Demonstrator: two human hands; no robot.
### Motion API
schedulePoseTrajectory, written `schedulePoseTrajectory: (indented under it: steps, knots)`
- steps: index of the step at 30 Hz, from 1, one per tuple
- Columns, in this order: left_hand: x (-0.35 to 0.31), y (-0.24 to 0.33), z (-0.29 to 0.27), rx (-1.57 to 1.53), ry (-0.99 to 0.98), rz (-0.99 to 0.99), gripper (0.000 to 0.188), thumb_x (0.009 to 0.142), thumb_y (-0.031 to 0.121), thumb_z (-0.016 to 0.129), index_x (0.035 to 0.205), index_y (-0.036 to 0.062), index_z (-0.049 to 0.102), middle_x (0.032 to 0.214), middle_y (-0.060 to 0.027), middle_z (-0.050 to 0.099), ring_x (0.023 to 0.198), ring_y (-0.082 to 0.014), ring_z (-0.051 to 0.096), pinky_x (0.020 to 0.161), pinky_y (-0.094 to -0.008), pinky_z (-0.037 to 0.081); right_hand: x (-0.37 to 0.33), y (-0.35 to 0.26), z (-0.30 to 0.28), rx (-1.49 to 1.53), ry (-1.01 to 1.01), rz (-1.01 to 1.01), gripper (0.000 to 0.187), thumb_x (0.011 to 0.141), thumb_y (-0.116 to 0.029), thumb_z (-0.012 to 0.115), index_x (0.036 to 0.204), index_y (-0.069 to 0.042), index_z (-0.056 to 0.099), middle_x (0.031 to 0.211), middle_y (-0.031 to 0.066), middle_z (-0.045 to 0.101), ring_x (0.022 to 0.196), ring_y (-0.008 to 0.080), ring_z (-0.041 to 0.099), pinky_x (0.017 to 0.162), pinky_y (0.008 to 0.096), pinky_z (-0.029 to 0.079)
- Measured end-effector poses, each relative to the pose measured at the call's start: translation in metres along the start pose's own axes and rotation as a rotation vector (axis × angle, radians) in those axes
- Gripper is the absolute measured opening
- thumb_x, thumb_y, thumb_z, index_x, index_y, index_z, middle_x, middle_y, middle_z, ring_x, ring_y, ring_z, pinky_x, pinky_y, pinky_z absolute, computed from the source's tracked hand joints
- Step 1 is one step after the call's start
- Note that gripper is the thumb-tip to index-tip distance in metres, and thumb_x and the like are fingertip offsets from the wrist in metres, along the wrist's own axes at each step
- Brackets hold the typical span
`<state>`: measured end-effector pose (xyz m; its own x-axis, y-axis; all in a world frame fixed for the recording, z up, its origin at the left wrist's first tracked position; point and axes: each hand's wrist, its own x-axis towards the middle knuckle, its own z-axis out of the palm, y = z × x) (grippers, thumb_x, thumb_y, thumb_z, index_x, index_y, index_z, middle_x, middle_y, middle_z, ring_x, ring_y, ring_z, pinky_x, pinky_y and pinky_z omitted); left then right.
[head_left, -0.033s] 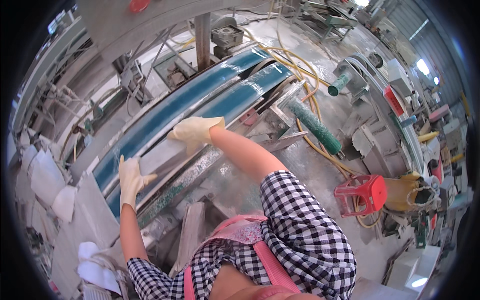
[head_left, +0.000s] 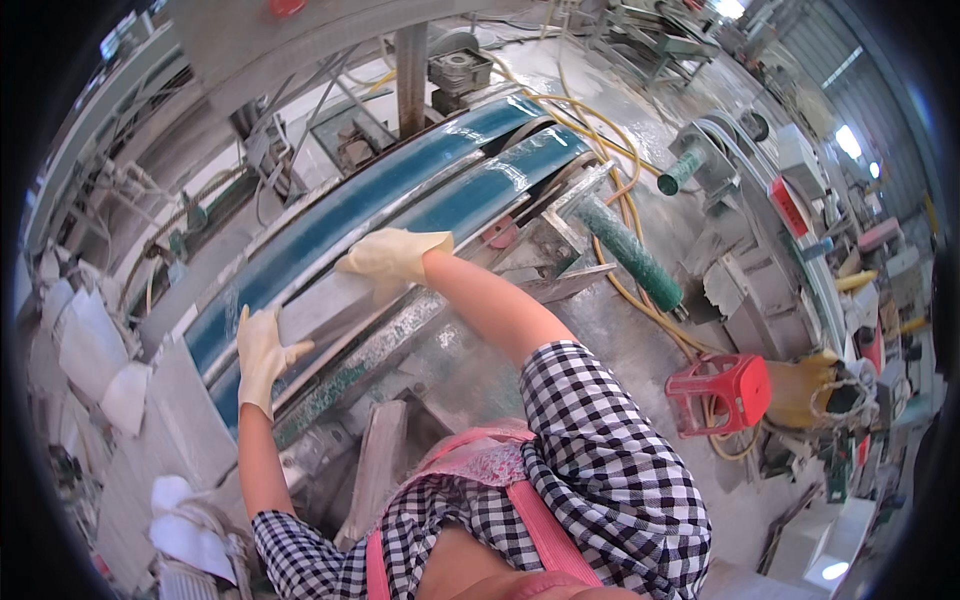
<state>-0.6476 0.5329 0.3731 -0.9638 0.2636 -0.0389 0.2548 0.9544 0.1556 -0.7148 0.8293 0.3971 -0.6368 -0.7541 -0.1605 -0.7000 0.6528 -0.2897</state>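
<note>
A pale grey flat slab (head_left: 328,306) lies along the nearer blue belt (head_left: 480,195), between my two hands. My left hand (head_left: 261,352), in a cream rubber glove, grips its left end, thumb out along the near side and fingers toward the far side. At its right end my right hand (head_left: 392,255), gloved alike, is bent over the slab, the fingertips at the far edge; its thumb is hidden. A second blue belt (head_left: 330,235) runs parallel just beyond the slab. The slab's underside does not show.
A green roller (head_left: 630,255) juts out at the belts' right end. Yellow hoses (head_left: 632,200) trail over the wet floor. A red plastic stool (head_left: 742,390) stands to the right. White cloth-like pieces (head_left: 92,335) hang at the left. A metal post (head_left: 410,80) rises behind the belts.
The whole view has shifted very slightly. Both hands keep their places on the slab.
</note>
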Motion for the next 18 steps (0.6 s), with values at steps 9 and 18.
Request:
schedulePoseTrajectory:
  steps: [9, 18]
  knots:
    - [-0.078, -0.059, 0.061, -1.270, 0.302, -0.182, 0.081, 0.089, 0.047, 0.071, 0.152, 0.0044, 0.042, 0.153, -0.0139, 0.046, 0.147, -0.0237, 0.036, 0.121, -0.0375, 0.022, -0.040, 0.041, 0.083, 0.717, 0.658, 0.414, 0.126, 0.057, -0.030, 0.097, 0.157, -0.005, 0.025, 0.154, 0.0227, 0.041, 0.144, 0.0367, 0.037, 0.120, 0.0447, 0.031]
    - [-0.069, -0.027, 0.099, -1.321, 0.505, -0.153, 0.065, 0.094, 0.025, 0.068, 0.151, 0.0060, 0.043, 0.157, -0.0133, 0.039, 0.148, -0.0228, 0.033, 0.122, -0.0339, 0.022, -0.027, 0.017, 0.108, 1.462, 0.533, 0.284, 0.092, 0.072, 0.008, 0.068, 0.155, -0.001, 0.030, 0.147, 0.0143, 0.049, 0.139, 0.0263, 0.042, 0.116, 0.0359, 0.031]
